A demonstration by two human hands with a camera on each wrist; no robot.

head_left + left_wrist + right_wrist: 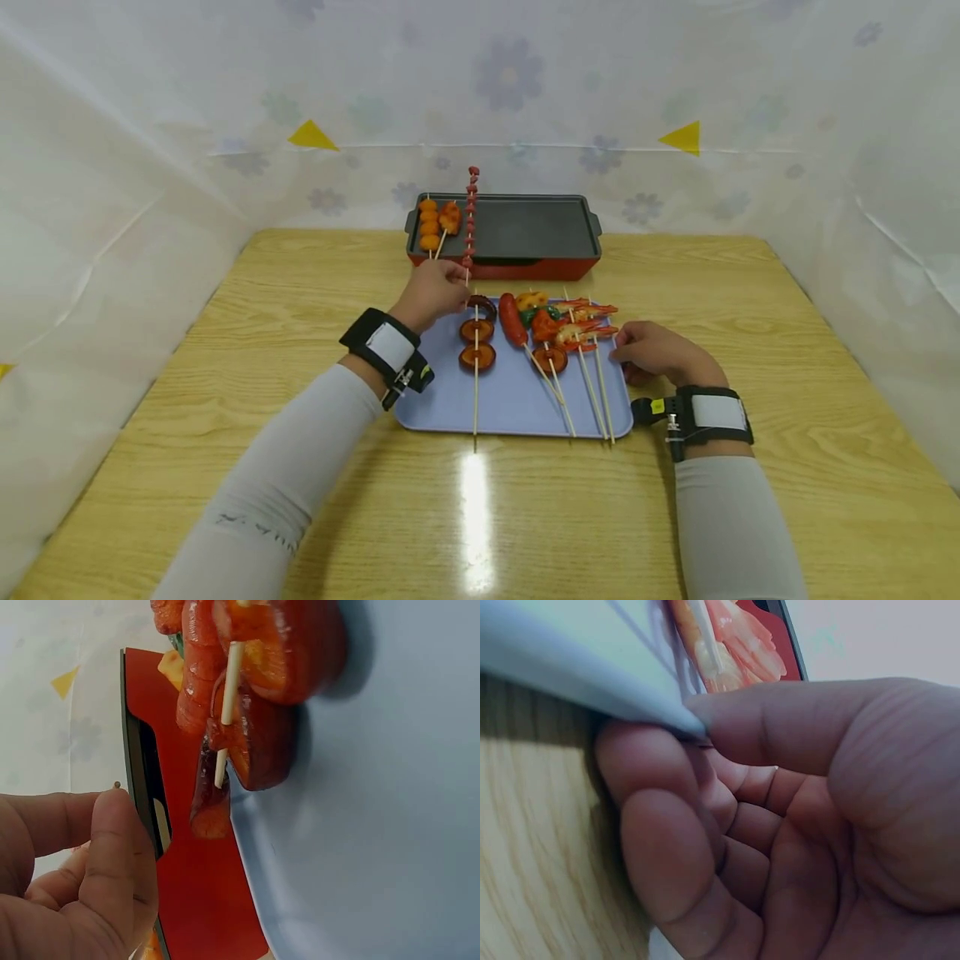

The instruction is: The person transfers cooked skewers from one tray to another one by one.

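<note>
My left hand (433, 293) pinches the lower end of a skewer of small red pieces (470, 218) between thumb and finger. That skewer stands over the left part of a grill pan (536, 223) with a dark top and red base. In the left wrist view only the stick's tip shows above the fingertips. At the right edge of a pale blue tray (435, 408), my right hand (660, 350) grips the rim, thumb above and fingers curled below, as the right wrist view shows. On the tray's left lies a skewer of brown mushroom caps (477, 358).
Also on the tray are a sausage skewer (512, 319), shrimp skewers (581, 335) and a mixed vegetable skewer (543, 325), their sticks crossing the front rim. On the pan lie an orange ball skewer (429, 223) and another orange-brown skewer (450, 217). A patterned curtain (510, 108) hangs behind.
</note>
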